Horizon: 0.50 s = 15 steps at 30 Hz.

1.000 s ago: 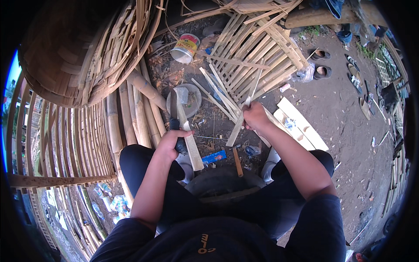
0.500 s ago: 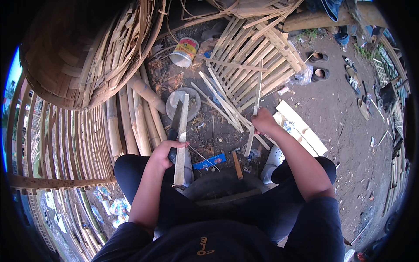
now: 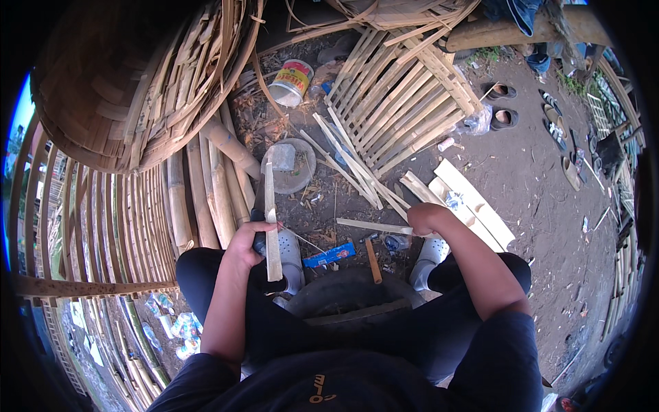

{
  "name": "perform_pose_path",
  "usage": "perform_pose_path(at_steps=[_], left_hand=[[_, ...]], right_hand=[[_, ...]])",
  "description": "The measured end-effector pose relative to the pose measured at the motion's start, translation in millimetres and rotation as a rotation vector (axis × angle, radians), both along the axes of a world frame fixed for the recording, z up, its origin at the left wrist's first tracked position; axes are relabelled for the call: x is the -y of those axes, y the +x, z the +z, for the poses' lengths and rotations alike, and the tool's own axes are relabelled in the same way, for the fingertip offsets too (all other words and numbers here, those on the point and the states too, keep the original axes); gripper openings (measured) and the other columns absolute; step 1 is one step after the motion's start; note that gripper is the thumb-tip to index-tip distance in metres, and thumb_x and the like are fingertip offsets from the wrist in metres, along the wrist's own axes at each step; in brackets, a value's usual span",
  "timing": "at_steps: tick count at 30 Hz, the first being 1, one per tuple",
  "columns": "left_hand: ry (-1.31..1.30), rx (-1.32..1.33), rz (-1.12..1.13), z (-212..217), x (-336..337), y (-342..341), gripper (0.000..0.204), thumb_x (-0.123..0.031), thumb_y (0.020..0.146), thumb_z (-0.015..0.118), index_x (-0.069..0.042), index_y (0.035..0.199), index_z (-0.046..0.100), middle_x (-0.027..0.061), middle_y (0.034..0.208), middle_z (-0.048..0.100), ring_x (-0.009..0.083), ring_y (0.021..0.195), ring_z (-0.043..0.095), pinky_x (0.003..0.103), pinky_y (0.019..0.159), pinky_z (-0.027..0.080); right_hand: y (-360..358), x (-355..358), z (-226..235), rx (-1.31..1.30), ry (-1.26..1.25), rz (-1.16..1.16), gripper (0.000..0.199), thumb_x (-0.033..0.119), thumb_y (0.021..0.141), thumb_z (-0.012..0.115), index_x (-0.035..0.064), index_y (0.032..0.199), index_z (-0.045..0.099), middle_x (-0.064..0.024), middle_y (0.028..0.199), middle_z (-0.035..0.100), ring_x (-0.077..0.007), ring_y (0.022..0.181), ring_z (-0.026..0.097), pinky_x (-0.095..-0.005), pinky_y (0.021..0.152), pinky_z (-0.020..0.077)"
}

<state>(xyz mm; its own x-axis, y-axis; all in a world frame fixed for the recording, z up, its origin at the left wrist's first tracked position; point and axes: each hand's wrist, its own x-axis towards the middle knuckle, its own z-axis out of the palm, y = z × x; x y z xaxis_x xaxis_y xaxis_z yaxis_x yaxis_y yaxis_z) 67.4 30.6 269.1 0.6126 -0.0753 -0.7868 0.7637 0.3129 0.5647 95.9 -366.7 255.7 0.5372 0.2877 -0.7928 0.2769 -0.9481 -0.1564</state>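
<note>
My left hand (image 3: 247,246) grips a flat bamboo slat (image 3: 270,220) that stands nearly upright above my left knee, together with a dark handle whose kind I cannot tell. My right hand (image 3: 425,218) holds a thin bamboo strip (image 3: 371,226) that lies level and points left toward the slat. I sit on a black tyre (image 3: 347,295). Between my white shoes (image 3: 431,255) on the dirt lie a blue flat packet (image 3: 329,255) and a short wooden stick (image 3: 372,261).
A round grey dish holding a stone block (image 3: 287,165) sits ahead. Bamboo poles (image 3: 206,185) lie at left, below a big woven basket (image 3: 117,89). A woven slat panel (image 3: 405,103), a tin can (image 3: 291,81), loose slats (image 3: 473,202) and sandals (image 3: 501,103) lie beyond.
My right hand has drawn back toward me and turned its strip from upright to level. My left hand with the slat has dropped closer to my knee.
</note>
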Motion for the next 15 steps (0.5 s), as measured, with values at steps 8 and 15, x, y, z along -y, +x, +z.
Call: perform_pose_path(at_steps=[8,15], left_hand=[[-0.022,0.0,-0.087,13,29,1,0.026,-0.009,0.078,0.067,0.001,0.102,0.067,0.0078,0.09,0.069,0.019,0.08,0.065,0.032,0.075,0.051],[-0.033,0.032,-0.134,11,47,2,0.025,-0.011,0.079,0.068,0.0,0.102,0.069,0.0048,0.09,0.07,0.0163,0.081,0.064,0.03,0.075,0.049]], right_hand=[[53,11,-19,0.715,0.332,-0.291,0.029,0.025,0.086,0.067,-0.0019,0.097,0.068,-0.0221,0.093,0.067,-0.039,0.088,0.065,-0.0434,0.078,0.0524],[66,-25,40,0.756,0.348,-0.526,0.033,0.032,0.09,0.063,0.0006,0.1,0.065,-0.0217,0.094,0.068,-0.0371,0.093,0.066,-0.0448,0.082,0.0521]])
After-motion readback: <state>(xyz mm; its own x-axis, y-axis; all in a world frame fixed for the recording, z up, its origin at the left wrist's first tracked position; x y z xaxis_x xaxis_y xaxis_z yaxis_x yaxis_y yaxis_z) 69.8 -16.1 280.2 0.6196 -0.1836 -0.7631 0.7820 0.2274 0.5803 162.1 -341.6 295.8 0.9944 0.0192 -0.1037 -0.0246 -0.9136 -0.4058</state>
